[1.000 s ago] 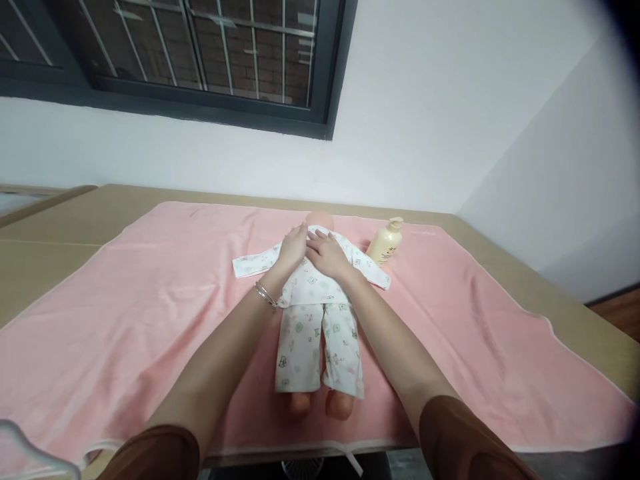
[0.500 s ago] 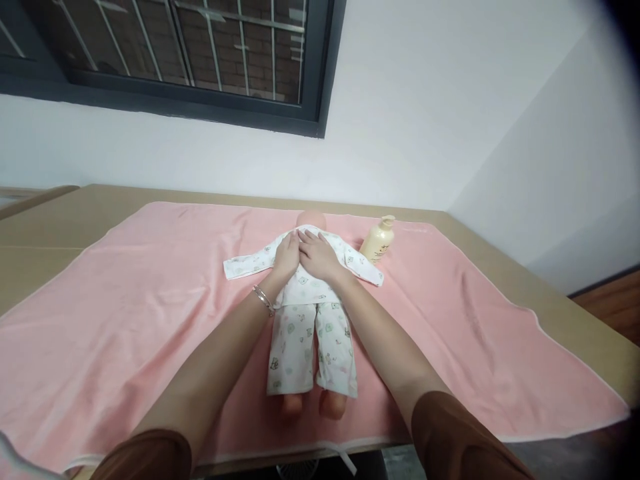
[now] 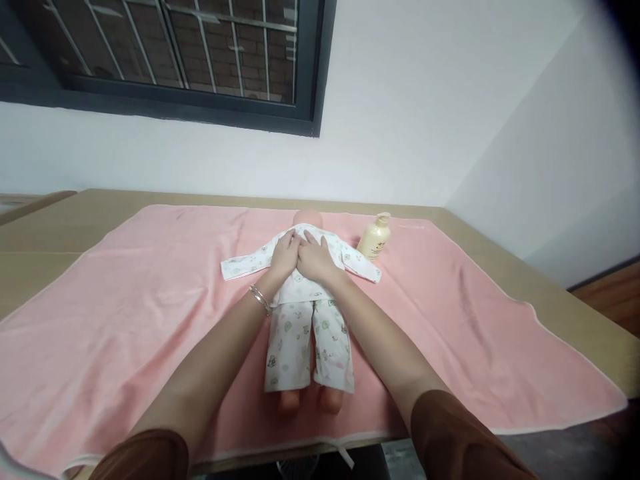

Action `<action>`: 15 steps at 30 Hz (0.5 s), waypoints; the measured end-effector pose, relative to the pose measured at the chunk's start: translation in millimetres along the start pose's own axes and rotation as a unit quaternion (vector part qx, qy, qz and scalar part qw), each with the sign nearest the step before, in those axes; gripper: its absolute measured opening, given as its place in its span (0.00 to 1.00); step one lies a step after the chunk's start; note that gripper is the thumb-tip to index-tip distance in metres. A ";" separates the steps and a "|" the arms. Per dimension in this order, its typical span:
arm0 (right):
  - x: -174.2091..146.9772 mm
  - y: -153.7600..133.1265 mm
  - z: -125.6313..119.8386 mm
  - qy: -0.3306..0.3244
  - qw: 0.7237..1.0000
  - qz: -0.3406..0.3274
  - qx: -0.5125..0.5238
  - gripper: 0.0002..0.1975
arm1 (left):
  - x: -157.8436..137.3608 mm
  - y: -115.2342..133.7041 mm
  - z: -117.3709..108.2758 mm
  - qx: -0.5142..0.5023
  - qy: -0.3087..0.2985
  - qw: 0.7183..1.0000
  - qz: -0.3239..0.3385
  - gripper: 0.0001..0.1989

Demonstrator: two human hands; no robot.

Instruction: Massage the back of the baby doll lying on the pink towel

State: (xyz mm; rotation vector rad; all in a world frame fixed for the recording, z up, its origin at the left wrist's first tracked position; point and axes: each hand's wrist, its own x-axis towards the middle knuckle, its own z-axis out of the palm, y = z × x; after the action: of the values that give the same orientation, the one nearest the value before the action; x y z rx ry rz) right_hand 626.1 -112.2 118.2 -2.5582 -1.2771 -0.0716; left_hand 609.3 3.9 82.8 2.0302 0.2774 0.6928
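Note:
A baby doll [image 3: 309,217] lies on a pink blanket [image 3: 160,280], its head away from me and its feet towards me. It wears a white printed top [image 3: 306,288] and matching trousers [image 3: 290,343]. My left hand [image 3: 285,255] rests on the upper part of the top, fingers laid out flat. Beside it and touching it, my right hand [image 3: 316,259] also lies on the top with its fingers spread. Neither hand grips anything. The doll's sleeves stretch out to both sides, and its face cannot be made out.
A cream pump bottle [image 3: 375,238] stands on the blanket by the doll's right-hand sleeve. Under the blanket is a wooden table [image 3: 505,257], with a white wall [image 3: 390,147] behind it. A dark-framed window [image 3: 200,110] is at the upper left.
My right hand's fingers are more spread than before and have shifted slightly on the doll's top. The whole view has moved a little; the doll and bottle lie as they did.

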 end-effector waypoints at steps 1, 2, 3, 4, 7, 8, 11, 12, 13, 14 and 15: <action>0.9 4.2 0.1 0.011 1.000 -0.004 0.011 0.31 | -1.2 0.3 0.2 0.023 -0.007 1.000 0.018 0.25; 2.1 9.0 0.6 0.023 1.000 0.000 0.019 0.30 | -2.6 0.3 0.6 0.047 -0.017 0.998 0.038 0.26; 3.4 13.7 1.6 0.033 0.999 0.008 0.024 0.30 | -3.9 0.0 0.9 0.069 -0.029 0.996 0.058 0.26; 4.7 17.5 2.8 0.041 0.999 0.019 0.025 0.30 | -5.1 -0.5 1.2 0.087 -0.043 0.992 0.077 0.27; 8.1 23.1 6.2 0.051 0.997 0.050 0.031 0.30 | -6.5 -3.1 0.6 0.118 -0.081 0.982 0.121 0.28; 9.1 24.2 6.9 0.058 0.996 0.056 0.039 0.29 | -6.4 -3.6 -0.3 0.123 -0.087 0.980 0.130 0.28; 11.1 31.6 6.4 0.096 0.991 0.077 0.051 0.27 | -5.5 -1.6 -4.0 0.154 -0.091 0.975 0.132 0.29; 11.4 35.8 5.5 0.106 0.990 0.086 0.044 0.26 | -5.4 0.4 -5.4 0.176 -0.089 0.972 0.124 0.29; 11.4 40.2 4.3 0.111 0.989 0.093 0.034 0.25 | -5.4 3.1 -6.7 0.203 -0.087 0.969 0.114 0.28; 11.2 44.3 2.9 0.110 0.989 0.096 0.023 0.25 | -5.5 6.1 -7.8 0.232 -0.086 0.963 0.103 0.28; 10.7 47.7 1.4 0.105 0.990 0.095 0.016 0.25 | -5.5 9.3 -8.8 0.259 -0.085 0.957 0.095 0.29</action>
State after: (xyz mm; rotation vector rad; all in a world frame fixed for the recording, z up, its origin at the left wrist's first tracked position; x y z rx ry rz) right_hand 670.1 -130.7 107.9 -2.5520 -0.9481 -0.2723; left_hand 599.1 2.8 92.1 2.6300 0.1747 0.5971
